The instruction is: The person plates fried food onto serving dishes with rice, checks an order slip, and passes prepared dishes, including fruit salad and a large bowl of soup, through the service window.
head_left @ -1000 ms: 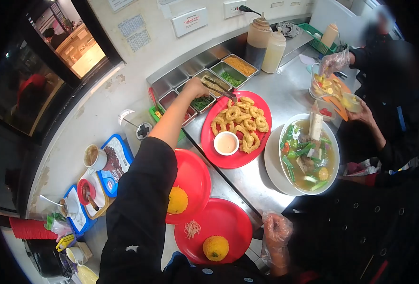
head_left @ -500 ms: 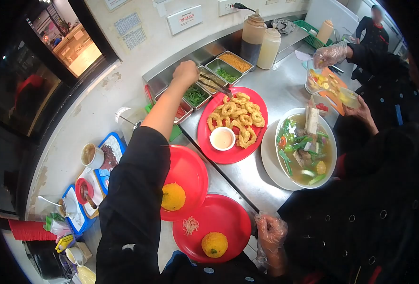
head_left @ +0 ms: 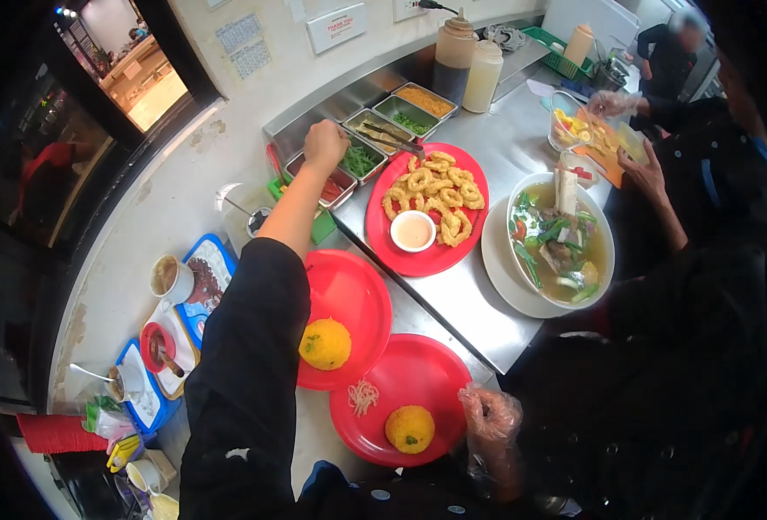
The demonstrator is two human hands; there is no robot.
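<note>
- The steel counter [head_left: 466,296] is being lit brightly, white glare being reflected.
- Corners are being lost in black; straight lines are being bowed.
- A background person's head [head_left: 688,26] is being blurred.

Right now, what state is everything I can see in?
Left hand: bare, curled
Right hand: gloved
Tongs: partly open
Metal trays: uncovered
Oval platter: loaded with fried rings
Sauce cup: uncovered, filled
Soup bowl: uncovered, full
Round red plates: each holding a yellow mound
Tall squeeze bottles: upright

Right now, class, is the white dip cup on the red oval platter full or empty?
Looks nearly full: pale orange sauce spreads wall to wall inside the white dip cup, close below its rim; depth is hidden.
</note>
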